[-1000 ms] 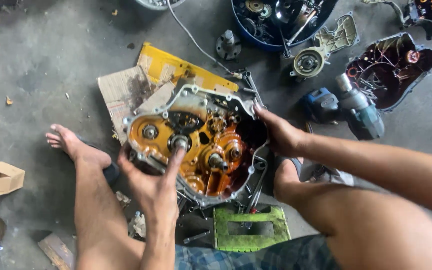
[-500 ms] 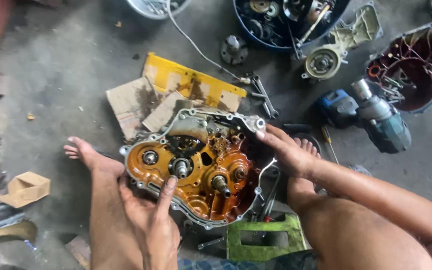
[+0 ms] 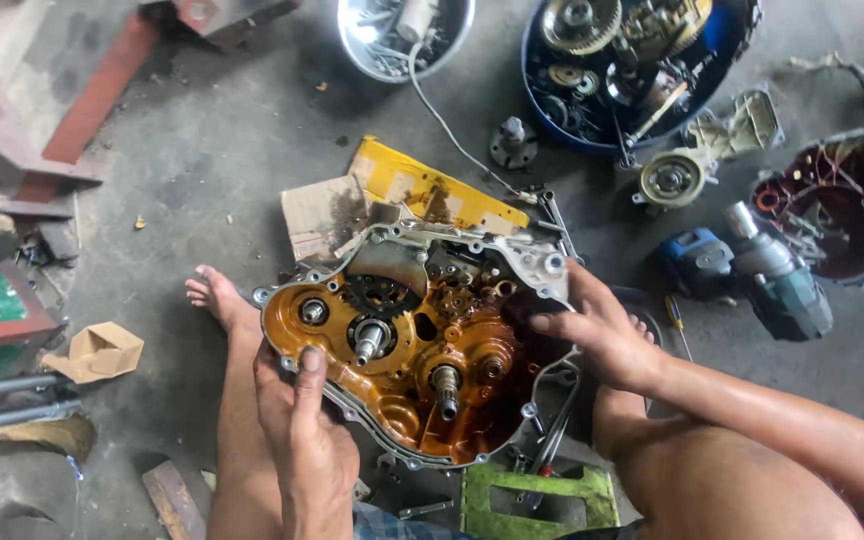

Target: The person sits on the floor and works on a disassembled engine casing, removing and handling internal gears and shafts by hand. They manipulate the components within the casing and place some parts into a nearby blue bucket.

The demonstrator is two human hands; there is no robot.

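though fingers partly hidden, both hands (image 3: 302, 440) (image 3: 602, 335) apparently clasped on oily engine case (image 3: 422, 350).

The engine case (image 3: 422, 350) is an open metal half-shell, silver-grey along its bolted rim and coated orange-brown with oil inside. It faces up, tilted slightly, just in front of the yellow cardboard (image 3: 432, 190) and partly overlapping it. Inside show a black toothed sprocket, several round bearings and two short steel shafts standing up out of the casing.
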